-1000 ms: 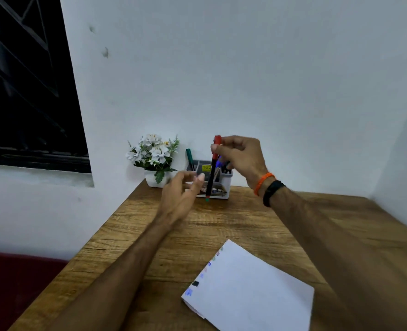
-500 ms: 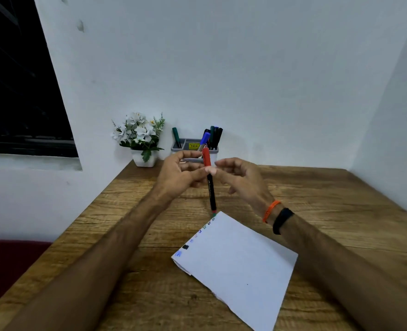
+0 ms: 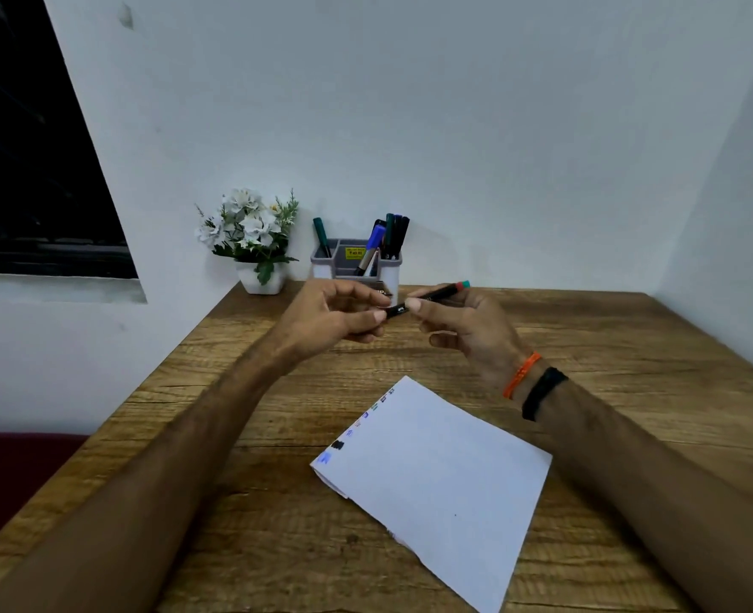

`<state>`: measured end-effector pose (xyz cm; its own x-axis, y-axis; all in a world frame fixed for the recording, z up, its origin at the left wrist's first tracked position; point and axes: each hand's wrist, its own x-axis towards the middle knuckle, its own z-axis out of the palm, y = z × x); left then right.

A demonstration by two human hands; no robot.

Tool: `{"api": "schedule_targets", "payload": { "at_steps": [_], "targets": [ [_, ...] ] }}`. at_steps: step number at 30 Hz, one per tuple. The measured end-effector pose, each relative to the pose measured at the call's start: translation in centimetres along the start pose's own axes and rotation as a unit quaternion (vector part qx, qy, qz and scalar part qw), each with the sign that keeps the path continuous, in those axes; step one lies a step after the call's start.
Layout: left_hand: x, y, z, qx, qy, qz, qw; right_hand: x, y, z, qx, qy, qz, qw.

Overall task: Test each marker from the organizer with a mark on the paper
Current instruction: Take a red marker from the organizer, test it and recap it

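**Marker held crosswise over the desk, both hands on the barrel, paper waiting below**

From my remote seat I see the marker (image 3: pixel 425 297) lying nearly level between the two hands, above the wooden table (image 3: pixel 631 347) and in front of the organizer (image 3: pixel 357 269). Its long axis runs left to right with a slight rise: the red-and-green tail end points up and to the right, past the right hand (image 3: pixel 467 334), while the other end disappears into the left hand (image 3: pixel 335 320). The right hand pinches the black barrel between thumb and forefinger near its middle. The left hand's fingers curl round the near end; I take that to be the cap, though the fingers hide it and I cannot tell whether it has come free.

The paper (image 3: pixel 432 471) lies flat on the table, nearer me than the hands and a little to the right, with a row of small colour marks down its left edge. The right hand is the closer of the two to it. In my judgement the next move is to pull the cap off leftward along the barrel's axis, then swing the tip down toward the sheet. Other markers (image 3: pixel 392 236) stand upright in the organizer against the wall.
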<state>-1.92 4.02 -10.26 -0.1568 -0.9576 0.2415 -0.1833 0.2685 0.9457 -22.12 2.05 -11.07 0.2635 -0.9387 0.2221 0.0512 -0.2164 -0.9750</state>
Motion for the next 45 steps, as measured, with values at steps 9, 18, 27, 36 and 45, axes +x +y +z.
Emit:
{"api": "schedule_targets", "payload": {
  "at_steps": [9,18,27,36,45],
  "targets": [
    [-0.3,-0.7,1.5,0.303,-0.049,0.136,0.942,-0.5,0.8,1.3,-0.028,-0.054,-0.006,0.998],
    [-0.5,-1.8,2.2,0.324,-0.047,0.207,0.922,-0.1,1.8,1.7,0.039,-0.048,-0.001,0.998],
    [-0.4,-1.5,2.1,0.302,-0.035,0.221,0.927,0.1,1.6,1.7,0.111,-0.076,-0.005,0.991],
    [-0.3,-1.7,1.6,0.291,-0.037,0.205,0.934,0.0,1.7,1.2,0.114,-0.068,-0.002,0.991],
    [-1.2,-0.6,0.7,0.325,-0.053,0.048,0.943,-1.3,0.1,-0.2,0.078,-0.030,0.030,0.996]
  ]
}}
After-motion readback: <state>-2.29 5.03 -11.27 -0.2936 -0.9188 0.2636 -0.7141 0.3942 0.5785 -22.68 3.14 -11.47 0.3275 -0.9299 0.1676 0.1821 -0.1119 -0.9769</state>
